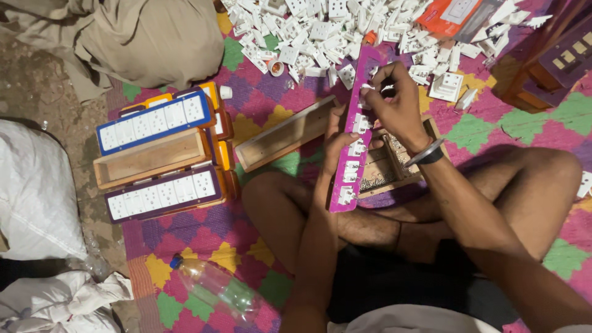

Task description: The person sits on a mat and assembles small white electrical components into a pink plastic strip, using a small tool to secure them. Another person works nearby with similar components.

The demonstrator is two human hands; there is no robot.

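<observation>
L hand [333, 132] grip closed on purple panel [354, 132] from behind; R hand [394, 102] fingers pinch small white part [368, 87] at panel's upper end.

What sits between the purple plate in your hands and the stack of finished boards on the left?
In the head view, an open wooden box lies on the patchwork mat between the purple plate and the stacked boards.

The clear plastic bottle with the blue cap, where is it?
In the head view, the clear plastic bottle lies on the colourful checked mat at lower left, beside the person's knee, below the stacked socket boards.
</observation>
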